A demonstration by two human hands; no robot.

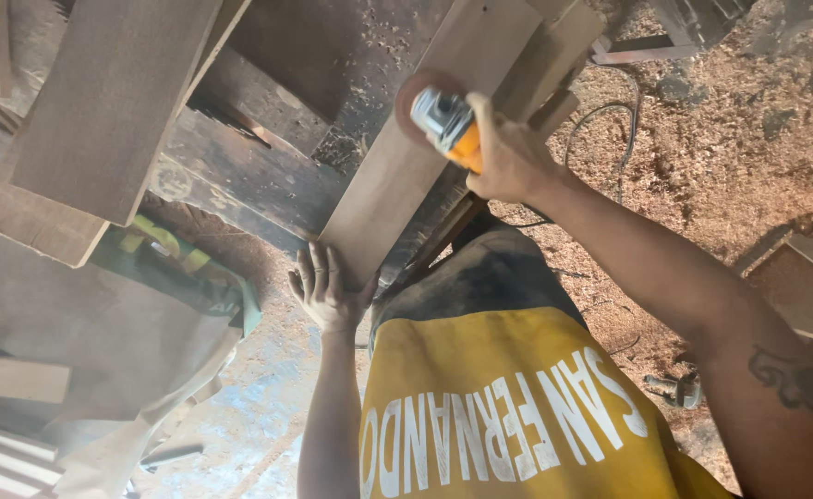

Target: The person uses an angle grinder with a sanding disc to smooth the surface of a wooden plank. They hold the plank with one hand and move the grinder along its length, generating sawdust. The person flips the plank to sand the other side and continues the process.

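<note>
Across the dark workbench [268, 176] lies a long pale plank [425, 139], its long axis running from the bench's near edge away toward the far edge. At the plank's near end the left hand [328, 286] lies open and flat, fingers spread, pressing on the wood and gripping nothing. Farther along, toward the plank's right edge, the right hand [508, 157] is wrapped tight round an orange angle grinder [443, 120], disc against the board. Sawdust [702, 139] covers the floor to the right.
</note>
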